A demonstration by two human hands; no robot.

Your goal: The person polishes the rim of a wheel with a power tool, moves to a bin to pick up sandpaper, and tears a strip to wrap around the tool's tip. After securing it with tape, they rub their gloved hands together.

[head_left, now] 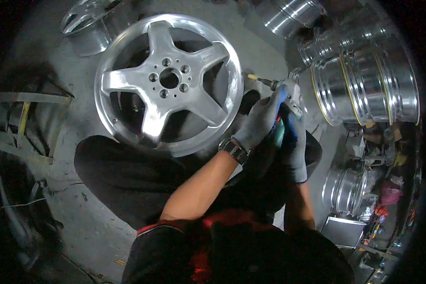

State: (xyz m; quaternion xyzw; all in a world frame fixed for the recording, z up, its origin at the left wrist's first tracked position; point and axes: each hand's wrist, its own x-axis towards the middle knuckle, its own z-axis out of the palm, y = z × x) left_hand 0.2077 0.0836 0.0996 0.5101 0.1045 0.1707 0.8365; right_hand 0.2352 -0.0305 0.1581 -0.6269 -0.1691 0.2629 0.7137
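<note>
We see 2 hands in grey gloves wrapped around 1 tool [291,92]. The left hand [261,120], the one with a watch [234,150] on its wrist, is curled tight over the top of the tool, near the front. The right hand [296,149] is closed around the back part from below. We think 2 hands are used so the tool does not shake or jump. The tool is held up in the air, just to the right of a big shiny wheel [158,113]. Its thin tip [253,77] has a bit of yellow on it and points at the wheel's edge. The tip is near the edge, but we cannot tell if it touches. The wheel has 5 fat spokes and a ring of small holes in the middle. It lies face up, and its low edge sits by the person's dark leg [123,175]. We think that makes it close and easy to reach. On the right, more shiny rims [364,85] lie on their sides in a row. Another rim [87,21] sits at the top left. They are well apart from the hands, maybe so they stay out of the way. The floor [80,227] is grey and dusty.
</note>
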